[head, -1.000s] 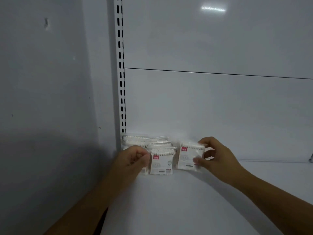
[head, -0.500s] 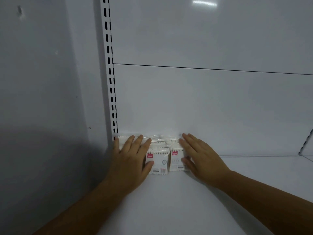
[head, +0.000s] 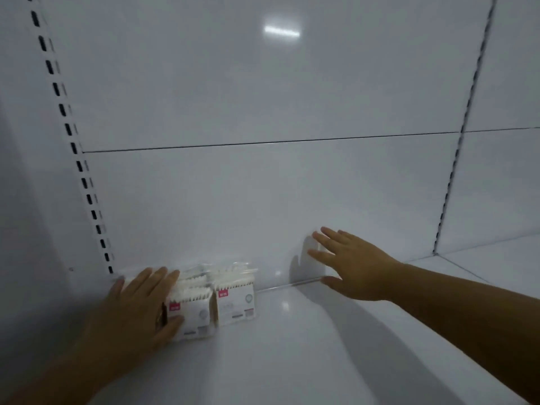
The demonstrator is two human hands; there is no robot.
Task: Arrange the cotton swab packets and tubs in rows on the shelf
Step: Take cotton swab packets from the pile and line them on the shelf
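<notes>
Several clear cotton swab packets with small red labels stand in the back left corner of the white shelf (head: pixel 292 346). Two front packets show: one (head: pixel 194 315) beside my left hand and one (head: pixel 236 302) to its right, with more packets (head: pixel 216 271) behind them against the back panel. My left hand (head: pixel 137 311) lies flat with straight fingers over the leftmost packets, its thumb touching the front left packet. My right hand (head: pixel 350 264) hovers open, fingers spread, well to the right of the packets, touching nothing.
A slotted upright (head: pixel 84 182) runs up the back left corner. A second slotted upright (head: pixel 455 159) stands at the right, with another shelf bay beyond it. The white back panel (head: pixel 263 200) rises behind the packets.
My right hand has lifted off the right packets and moved away to the right. My left hand stays flat on the left packets. The view has swung so the shelf's right part shows.
</notes>
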